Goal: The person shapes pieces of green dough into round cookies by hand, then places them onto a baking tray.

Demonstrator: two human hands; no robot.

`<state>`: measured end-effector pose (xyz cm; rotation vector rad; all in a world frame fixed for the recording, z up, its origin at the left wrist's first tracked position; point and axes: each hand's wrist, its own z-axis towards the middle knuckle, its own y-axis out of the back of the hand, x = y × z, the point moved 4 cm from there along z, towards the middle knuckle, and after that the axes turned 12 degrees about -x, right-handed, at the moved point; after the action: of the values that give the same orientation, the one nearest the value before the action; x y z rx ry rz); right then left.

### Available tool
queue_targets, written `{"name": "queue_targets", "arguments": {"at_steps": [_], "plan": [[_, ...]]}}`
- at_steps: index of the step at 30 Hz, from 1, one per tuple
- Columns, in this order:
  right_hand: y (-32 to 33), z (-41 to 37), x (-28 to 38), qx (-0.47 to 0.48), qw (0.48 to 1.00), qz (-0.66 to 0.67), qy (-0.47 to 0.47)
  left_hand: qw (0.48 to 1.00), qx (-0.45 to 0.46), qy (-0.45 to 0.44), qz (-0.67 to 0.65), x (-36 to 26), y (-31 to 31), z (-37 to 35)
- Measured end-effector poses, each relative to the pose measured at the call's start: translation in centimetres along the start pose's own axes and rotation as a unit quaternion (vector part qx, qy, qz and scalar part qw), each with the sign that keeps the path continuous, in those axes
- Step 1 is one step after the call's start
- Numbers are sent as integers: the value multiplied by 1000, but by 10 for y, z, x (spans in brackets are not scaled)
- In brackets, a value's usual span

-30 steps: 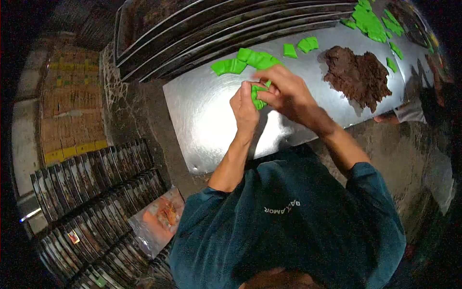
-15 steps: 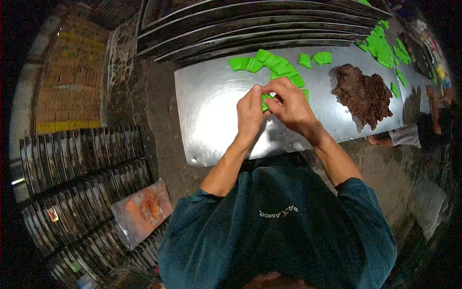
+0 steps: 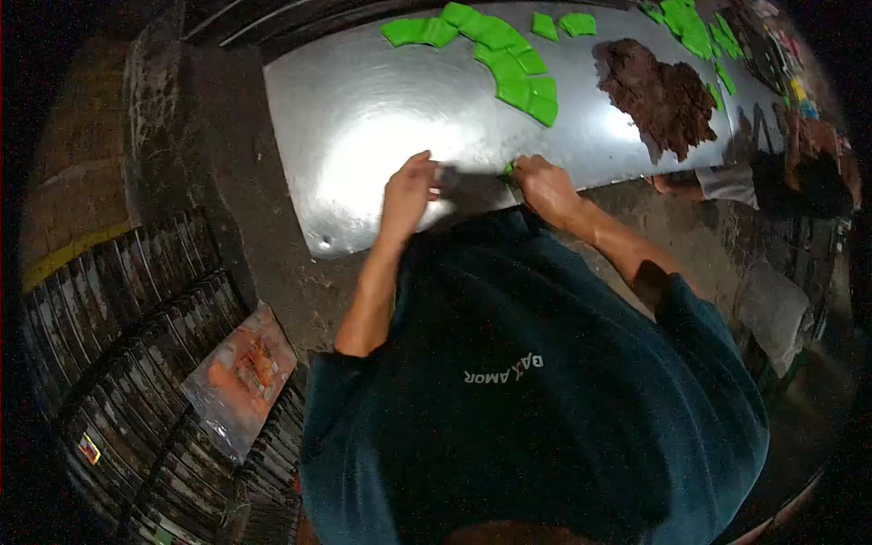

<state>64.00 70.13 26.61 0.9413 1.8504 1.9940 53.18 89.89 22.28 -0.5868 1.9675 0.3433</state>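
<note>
My right hand (image 3: 548,193) is closed near the front edge of the metal tabletop (image 3: 313,118), and a small bit of green dough (image 3: 510,167) shows at its fingertips. To the left, apart from it, my left hand (image 3: 408,194) hangs over the metal with fingers loosely spread and slightly blurred; I see nothing in it. Beyond both hands, flat green dough pieces (image 3: 505,62) lie in an overlapping curved row. Two loose green pieces (image 3: 576,24) sit farther back. A crumbly dark brown lump (image 3: 658,95) rests to the right.
More green dough (image 3: 686,29) is spread at the far right. Another person's arm (image 3: 679,186) reaches in at the table's right front edge. Stacked metal trays (image 3: 118,309) stand at lower left, with a plastic bag of orange stuff (image 3: 243,377) on them.
My hands were together around a green piece; now they are apart, the left moved left and nearer me. The right has come nearer me too. The view has shifted, so the table appears higher.
</note>
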Motion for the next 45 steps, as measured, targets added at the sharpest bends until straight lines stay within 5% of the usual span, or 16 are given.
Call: {"name": "queue_targets", "arguments": {"at_steps": [3, 5, 9, 12, 15, 17, 19, 20, 26, 29, 32, 35, 37, 40, 44, 45], "plan": [[37, 26, 12, 150, 988, 29, -32, 994, -105, -2, -38, -4, 57, -6], [87, 51, 30, -34, 984, 154, -77, 984, -160, -12, -73, -5, 88, -14], [37, 71, 23, -289, 955, 48, 43, 969, -220, 15, -113, -2, 104, -13], [-44, 67, 10, -58, 994, -81, 46, 970, -225, -13, -93, -18, 83, 10], [-37, 62, 10, -154, 987, -36, 39, 963, -214, -157, 49, -46, 47, 70], [-56, 41, -14, -185, 933, 303, -59, 913, -219, -315, 139, -65, 21, 128], [3, 29, 3, 32, 959, 231, -164, 861, -190, -404, 246, -92, -3, 181], [-6, 11, -4, 120, 990, 19, 65, 830, -192, -424, 309, -97, -12, 204], [47, 59, -28, 187, 971, 132, -60, 783, -89, -265, 556, -136, -16, 221], [138, 143, -19, 67, 958, 280, -16, 856, -191, -279, 390, -120, 16, 195], [251, 238, 12, -239, 916, 260, 191, 940, -262, -199, 86, -94, 49, 141], [296, 327, 29, -264, 920, 205, 205, 809, -376, -314, 326, -96, 52, 74], [278, 375, 34, -299, 914, 118, 247, 800, -261, -312, 441, -82, 39, 56], [230, 412, 36, -1, 977, -41, 209, 833, -225, -312, 398, -73, 37, 34], [227, 436, -10, -130, 965, -12, 226, 820, -339, -245, 391, -77, 56, 38], [234, 431, -14, 19, 990, -68, 126, 822, -330, -248, 393, -71, 54, 41]]}}
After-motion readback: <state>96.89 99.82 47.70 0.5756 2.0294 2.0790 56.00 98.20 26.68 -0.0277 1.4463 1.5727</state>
